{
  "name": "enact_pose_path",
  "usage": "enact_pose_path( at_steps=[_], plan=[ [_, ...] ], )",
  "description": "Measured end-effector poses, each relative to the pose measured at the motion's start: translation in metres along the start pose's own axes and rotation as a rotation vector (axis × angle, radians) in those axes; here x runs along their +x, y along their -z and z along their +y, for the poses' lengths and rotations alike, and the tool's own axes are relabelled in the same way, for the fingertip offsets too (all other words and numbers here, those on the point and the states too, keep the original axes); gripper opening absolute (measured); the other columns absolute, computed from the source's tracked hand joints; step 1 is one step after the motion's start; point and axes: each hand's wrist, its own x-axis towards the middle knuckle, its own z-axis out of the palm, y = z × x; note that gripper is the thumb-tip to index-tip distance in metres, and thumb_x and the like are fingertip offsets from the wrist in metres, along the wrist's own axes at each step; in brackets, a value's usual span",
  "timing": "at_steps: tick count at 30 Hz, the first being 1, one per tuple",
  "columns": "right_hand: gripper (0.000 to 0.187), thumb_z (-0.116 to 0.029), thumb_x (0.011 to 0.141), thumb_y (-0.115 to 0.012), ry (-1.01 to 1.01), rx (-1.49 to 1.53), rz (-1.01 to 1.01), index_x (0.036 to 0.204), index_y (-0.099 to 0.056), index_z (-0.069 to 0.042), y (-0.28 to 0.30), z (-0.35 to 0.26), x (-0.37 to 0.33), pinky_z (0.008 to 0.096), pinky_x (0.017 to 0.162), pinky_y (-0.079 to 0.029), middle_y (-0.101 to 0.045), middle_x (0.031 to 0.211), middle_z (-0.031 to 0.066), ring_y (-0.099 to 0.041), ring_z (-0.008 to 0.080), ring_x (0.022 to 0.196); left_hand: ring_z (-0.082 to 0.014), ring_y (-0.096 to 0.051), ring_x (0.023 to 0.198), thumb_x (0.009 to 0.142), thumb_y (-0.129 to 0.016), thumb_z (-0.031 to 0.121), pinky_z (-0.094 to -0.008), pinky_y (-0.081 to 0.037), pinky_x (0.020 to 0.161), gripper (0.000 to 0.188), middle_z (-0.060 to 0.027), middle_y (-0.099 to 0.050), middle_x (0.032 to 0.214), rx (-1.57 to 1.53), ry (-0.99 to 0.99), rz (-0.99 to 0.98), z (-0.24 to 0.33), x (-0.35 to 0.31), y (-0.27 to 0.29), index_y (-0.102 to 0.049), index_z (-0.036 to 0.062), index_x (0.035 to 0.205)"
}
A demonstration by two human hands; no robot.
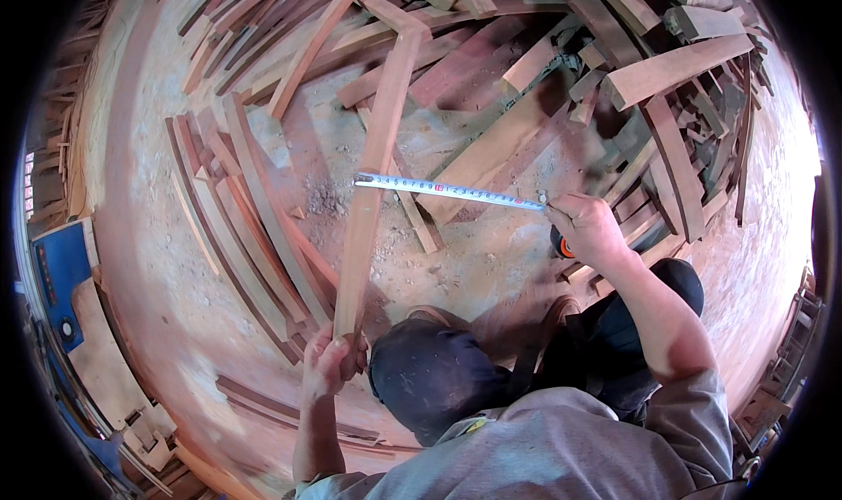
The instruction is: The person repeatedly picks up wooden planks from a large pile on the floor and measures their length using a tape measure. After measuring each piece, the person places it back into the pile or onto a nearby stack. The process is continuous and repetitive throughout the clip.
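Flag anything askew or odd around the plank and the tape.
The tape measure blade crosses the long wooden plank near its middle instead of running along it. The left hand grips the plank's near end; the right hand holds the tape. Offcuts lie scattered unevenly on the dusty floor.

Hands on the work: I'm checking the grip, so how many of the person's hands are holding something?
2. The left hand grips the near end of the long reddish wooden strip; the right hand holds the extended white measuring tape.
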Motion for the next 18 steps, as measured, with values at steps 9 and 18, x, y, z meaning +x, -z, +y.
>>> enact_pose_path(
  at_steps=[9,18],
  plan=[
    [0.013,-0.014,0.088,-0.066,-0.120,0.108,-0.052,0.088,-0.064,-0.001,0.003,-0.005,0.004,0.0386,0.063,-0.048,-0.060,0.076,0.0166,-0.058,0.0341,0.068,-0.0171,-0.055,0.047,0.090,-0.063,0.051,-0.0262,-0.043,0.038,0.073,-0.0109,-0.057,0.073,-0.418,0.155,-0.221,-0.015,0.007,0.023,-0.048,-0.0100,0.128],
    [0.013,-0.016,0.089,-0.065,-0.078,0.072,-0.101,0.090,-0.067,-0.003,-0.006,-0.010,0.007,0.0399,0.063,-0.049,-0.061,0.076,0.0170,-0.060,0.0341,0.068,-0.0162,-0.053,0.047,0.090,-0.062,0.053,-0.0262,-0.041,0.037,0.077,-0.0098,-0.055,0.074,-0.556,0.217,-0.265,-0.019,-0.001,0.023,-0.045,-0.0097,0.130]
  ],
)
